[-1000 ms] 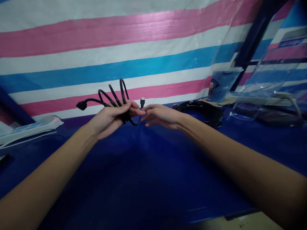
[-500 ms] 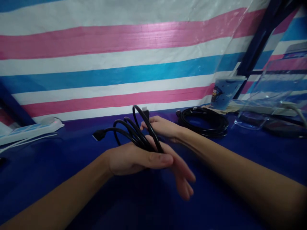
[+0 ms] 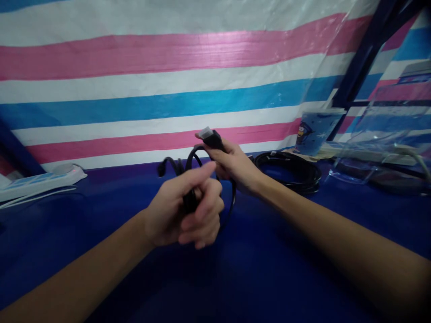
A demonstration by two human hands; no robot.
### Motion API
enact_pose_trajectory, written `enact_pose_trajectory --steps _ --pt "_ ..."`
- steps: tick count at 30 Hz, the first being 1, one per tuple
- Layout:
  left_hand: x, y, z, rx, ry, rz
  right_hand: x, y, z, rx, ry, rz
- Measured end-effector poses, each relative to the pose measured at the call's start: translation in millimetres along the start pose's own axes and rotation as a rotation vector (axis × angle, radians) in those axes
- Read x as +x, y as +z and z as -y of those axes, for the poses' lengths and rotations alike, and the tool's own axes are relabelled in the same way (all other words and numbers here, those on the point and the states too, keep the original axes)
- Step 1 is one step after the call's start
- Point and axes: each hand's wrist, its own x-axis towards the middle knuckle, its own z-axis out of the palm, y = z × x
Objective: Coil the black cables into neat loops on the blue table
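Note:
My left hand [image 3: 183, 211] is closed in a fist round the bundled loops of a black cable [image 3: 188, 163], held above the blue table [image 3: 101, 211]. My right hand [image 3: 235, 166], just behind it, pinches the cable's black plug [image 3: 210, 137] with a silver tip that points up and left. The cable's other black end [image 3: 161, 169] sticks out to the left of my left hand.
A second coiled black cable [image 3: 289, 170] lies on the table to the right. Clear plastic bags and a blue printed packet [image 3: 313, 128] stand at the back right. A white power strip [image 3: 40, 179] lies at the left. A striped tarp hangs behind.
My left hand has curled from open-palmed into a fist round the loops. My right hand has taken the plug end and lifted it above the bundle.

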Motion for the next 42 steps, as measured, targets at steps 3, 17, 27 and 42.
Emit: enact_pose_trajectory --steps 3,17,27,42 --pt "-5.0 -4.2 3.1 0.022 -0.105 0.186 -6.3 8.4 7.7 0.013 -0.008 0.163" --pt "-0.6 -21.2 -19.9 0.499 0.064 -0.568 -1.5 -31.8 29.1 -0.634 0.045 0.268" --pt "7.6 -35.1 -6.9 0.395 0.25 -0.639 3.8 -5.5 -7.0 -0.231 0.043 -0.15" --pt "7.9 -33.9 -11.2 0.41 0.421 -0.795 -4.0 10.3 14.6 -0.178 0.09 -0.062"
